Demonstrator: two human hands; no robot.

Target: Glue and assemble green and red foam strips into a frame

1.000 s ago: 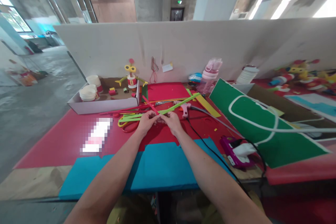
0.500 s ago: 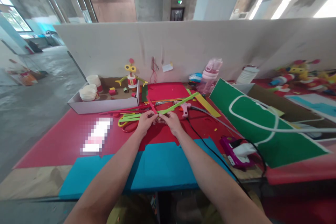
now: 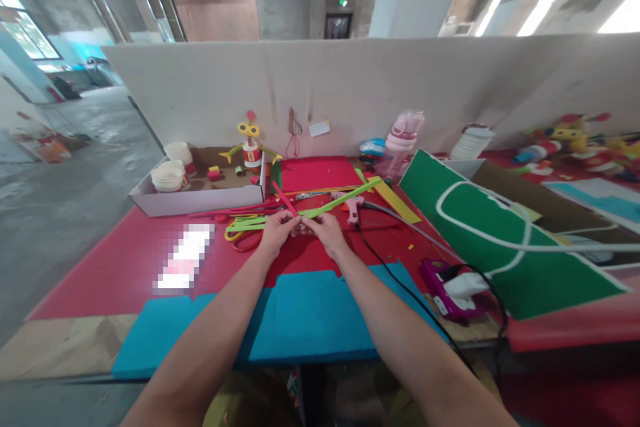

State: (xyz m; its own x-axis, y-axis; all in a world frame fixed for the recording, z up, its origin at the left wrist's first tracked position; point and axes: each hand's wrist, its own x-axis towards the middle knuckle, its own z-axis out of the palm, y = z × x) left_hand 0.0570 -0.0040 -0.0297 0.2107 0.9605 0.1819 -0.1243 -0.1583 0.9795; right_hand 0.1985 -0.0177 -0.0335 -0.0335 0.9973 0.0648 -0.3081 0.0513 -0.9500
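Observation:
Over the red mat, my left hand and my right hand meet with their fingertips pinched together. Between them they grip a red paper strip, which slants up to the left, and a light green paper strip, which reaches up to the right. The crossing of the two strips is partly covered by my fingers. More green strips and yellow-handled scissors lie left of my left hand. A pink glue gun rests just beyond my right hand.
A white box with paper cups stands at the back left, a yellow-armed paper-cup figure behind it. On the right are a green board, a purple power strip and cables. A pink bottle stands near the partition.
The red strip's free end has swung left and tilts more. The green strip's far end has shifted slightly right. My hands stay in nearly the same place.

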